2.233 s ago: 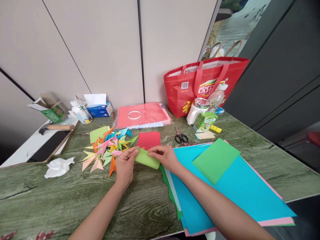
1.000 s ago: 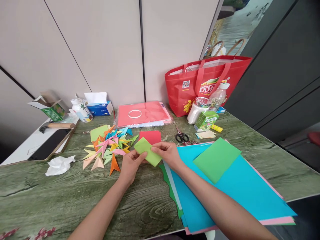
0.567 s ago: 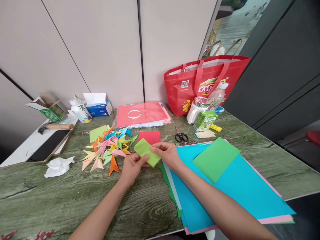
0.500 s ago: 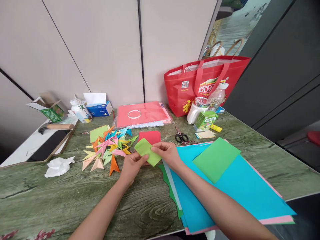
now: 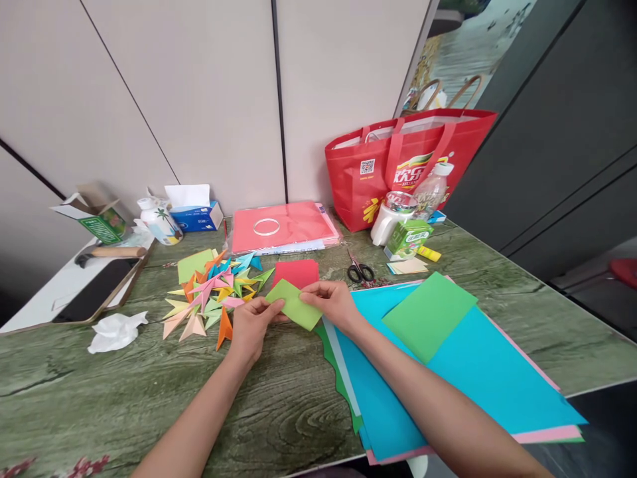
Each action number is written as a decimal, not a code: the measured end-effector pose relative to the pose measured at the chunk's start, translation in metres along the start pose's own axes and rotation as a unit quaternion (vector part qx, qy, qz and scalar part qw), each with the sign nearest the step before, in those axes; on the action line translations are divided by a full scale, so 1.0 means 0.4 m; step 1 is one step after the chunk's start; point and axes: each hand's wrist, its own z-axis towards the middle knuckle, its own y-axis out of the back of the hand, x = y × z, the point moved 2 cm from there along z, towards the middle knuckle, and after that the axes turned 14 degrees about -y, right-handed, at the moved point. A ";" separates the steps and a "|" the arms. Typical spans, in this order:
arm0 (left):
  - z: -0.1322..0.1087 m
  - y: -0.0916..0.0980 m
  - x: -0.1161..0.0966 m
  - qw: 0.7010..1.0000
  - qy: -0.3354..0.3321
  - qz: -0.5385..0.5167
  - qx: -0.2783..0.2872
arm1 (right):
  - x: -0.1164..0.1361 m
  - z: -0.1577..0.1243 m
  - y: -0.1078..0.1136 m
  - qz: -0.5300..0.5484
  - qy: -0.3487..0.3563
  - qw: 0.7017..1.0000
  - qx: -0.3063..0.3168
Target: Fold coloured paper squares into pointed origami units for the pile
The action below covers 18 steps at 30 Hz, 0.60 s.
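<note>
A small light-green paper square is held between my two hands, tilted so a corner points toward me. My left hand pinches its left corner, thumb on top. My right hand grips the right corner between thumb and fingers. Just behind the square lies a stack of red paper squares. To the left of my left hand is a pile of folded paper pieces in many colours. Large blue sheets lie under my right forearm, with a green sheet on top.
Black-handled scissors lie beyond my right hand. A red bag, a white mug and a green carton stand at the back right. Pink paper in plastic bears a white ring. Crumpled tissue and a phone are at left.
My left hand has shifted from the square's near left edge up to its left corner. The right hand keeps its hold at the right corner.
</note>
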 end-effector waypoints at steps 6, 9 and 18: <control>-0.004 -0.004 -0.008 0.999 -0.020 -0.003 0.025 | 0.012 -0.004 0.002 -0.018 0.006 1.000 0.011; -0.001 -0.003 -0.010 1.000 -0.010 0.000 0.029 | 0.013 -0.001 0.008 -0.028 0.009 0.999 0.016; 0.004 0.006 -0.005 0.999 -0.026 0.035 -0.002 | 0.011 0.009 0.016 -0.080 0.028 0.996 0.023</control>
